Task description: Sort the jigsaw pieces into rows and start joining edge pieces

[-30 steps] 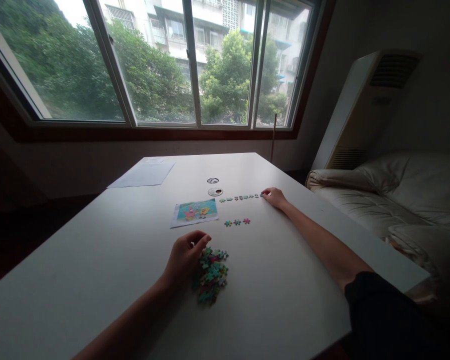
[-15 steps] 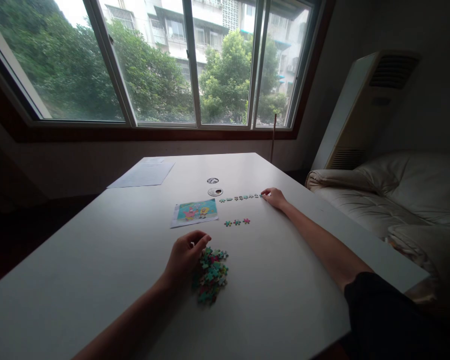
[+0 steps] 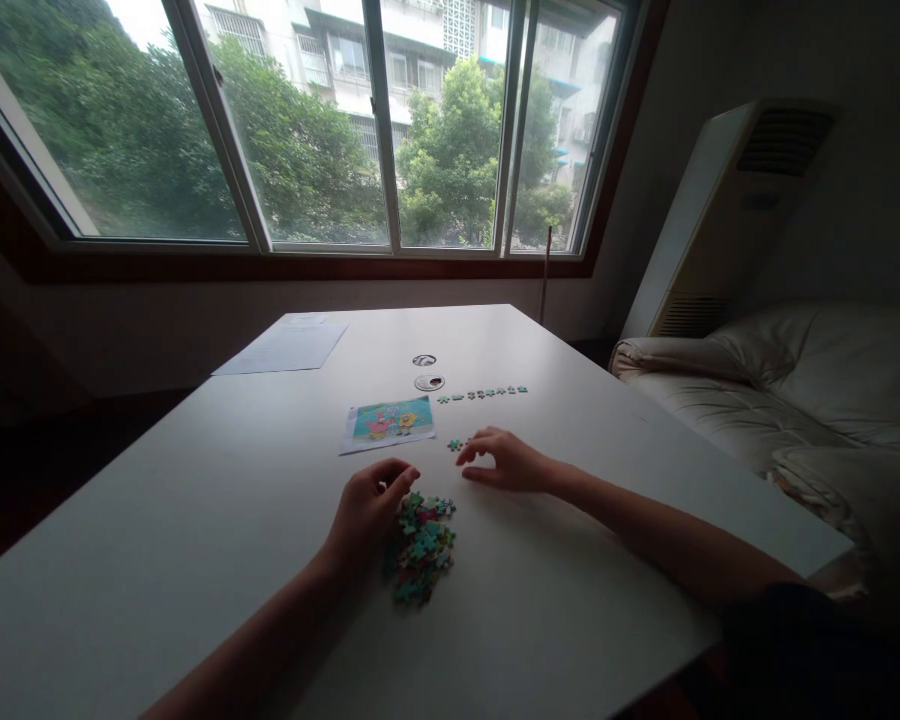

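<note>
A heap of colourful jigsaw pieces (image 3: 422, 545) lies on the white table (image 3: 195, 520) in front of me. My left hand (image 3: 367, 515) rests at the heap's left edge, fingers curled with the thumb and forefinger together at the top of the pile. My right hand (image 3: 504, 462) hovers just right of and beyond the heap, fingers spread and bent, covering most of a short group of loose pieces (image 3: 455, 444). Farther back lies a row of pieces (image 3: 482, 393) laid out in a line. A printed cartoon picture (image 3: 388, 422) lies to the left of them.
Two small round discs (image 3: 428, 381) sit behind the picture. A sheet of paper (image 3: 285, 346) lies at the table's far left corner. A sofa with cushions (image 3: 780, 390) stands to the right. Large windows fill the wall beyond.
My right hand has drawn back from the right end of the far row of pieces to the short group near the heap. My left hand has stayed put.
</note>
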Demonstrator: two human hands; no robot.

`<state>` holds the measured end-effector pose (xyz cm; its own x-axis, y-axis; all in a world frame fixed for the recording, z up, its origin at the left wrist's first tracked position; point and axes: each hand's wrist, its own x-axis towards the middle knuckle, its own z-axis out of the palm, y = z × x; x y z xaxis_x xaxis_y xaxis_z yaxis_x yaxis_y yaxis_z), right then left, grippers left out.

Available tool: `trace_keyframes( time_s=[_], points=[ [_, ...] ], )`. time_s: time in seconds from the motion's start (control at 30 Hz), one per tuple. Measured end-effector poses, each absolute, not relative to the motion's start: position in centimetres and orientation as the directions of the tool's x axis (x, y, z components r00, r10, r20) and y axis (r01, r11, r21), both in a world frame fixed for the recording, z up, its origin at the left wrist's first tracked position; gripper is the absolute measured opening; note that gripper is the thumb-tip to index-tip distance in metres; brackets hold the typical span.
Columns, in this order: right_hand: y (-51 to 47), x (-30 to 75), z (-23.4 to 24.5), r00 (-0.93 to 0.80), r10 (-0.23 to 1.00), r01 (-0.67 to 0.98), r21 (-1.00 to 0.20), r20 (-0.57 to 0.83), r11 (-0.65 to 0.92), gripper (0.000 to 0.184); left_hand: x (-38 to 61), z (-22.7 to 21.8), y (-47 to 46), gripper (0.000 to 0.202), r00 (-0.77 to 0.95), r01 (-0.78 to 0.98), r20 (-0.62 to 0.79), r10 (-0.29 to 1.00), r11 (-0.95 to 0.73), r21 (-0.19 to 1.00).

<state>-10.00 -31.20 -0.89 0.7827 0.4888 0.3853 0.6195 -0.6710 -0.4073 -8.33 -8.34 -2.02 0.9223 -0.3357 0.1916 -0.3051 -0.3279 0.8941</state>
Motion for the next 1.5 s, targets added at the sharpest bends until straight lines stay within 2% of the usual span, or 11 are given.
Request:
trace_keyframes(
  time_s=[0.1,0.37,0.47,0.6,0.73,1.07,1.2,1.3,1.5],
  points=[
    [-29.3,-12.2,-1.3,0.767,0.533,0.641,-0.407,0.357,-0.651,0.024,-8.4,-2.1,-8.3,0.028,0.914,-0.327,0.206,-0.349,-0.334,0.884],
    [-28.0,-13.0,-1.2,0.799,0.478,0.601,-0.472,0.365,-0.645,0.020,-8.4,-2.0,-8.0,0.028,0.898,-0.379,0.234,-0.373,-0.381,0.844],
    [-27.7,-13.2,-1.2,0.834,0.431,0.551,-0.564,0.345,-0.615,0.013,-8.6,-1.6,-8.0,0.026,0.879,-0.439,0.277,-0.387,-0.434,0.786],
    [-27.6,-13.2,-1.3,0.875,0.315,0.484,-0.697,0.368,-0.529,0.010,-9.2,-1.1,-8.2,0.023,0.805,-0.582,0.371,-0.463,-0.493,0.647],
    [-27.6,-13.1,-1.0,0.877,0.243,0.480,-0.732,0.415,-0.483,0.015,-9.7,-0.9,-8.5,0.020,0.728,-0.674,0.415,-0.546,-0.458,0.579],
    [-27.3,-13.5,-0.7,0.868,0.234,0.495,-0.733,0.437,-0.466,0.016,-10.1,-0.8,-8.9,0.016,0.725,-0.668,0.441,-0.529,-0.384,0.637],
    [-27.4,-13.4,-0.5,0.855,0.206,0.512,-0.710,0.476,-0.483,0.021,-10.1,-0.8,-8.8,0.020,0.817,-0.528,0.349,-0.458,-0.355,0.771],
    [-27.6,-13.3,-0.6,0.832,0.192,0.536,-0.665,0.520,-0.521,0.017,-10.1,-0.8,-8.8,0.026,0.870,-0.387,0.244,-0.428,-0.287,0.876],
    [-27.8,-13.2,-1.0,0.769,0.226,0.590,-0.529,0.598,-0.610,0.014,-10.1,-1.0,-8.9,0.027,0.875,-0.310,0.186,-0.447,-0.223,0.924]
  ],
)
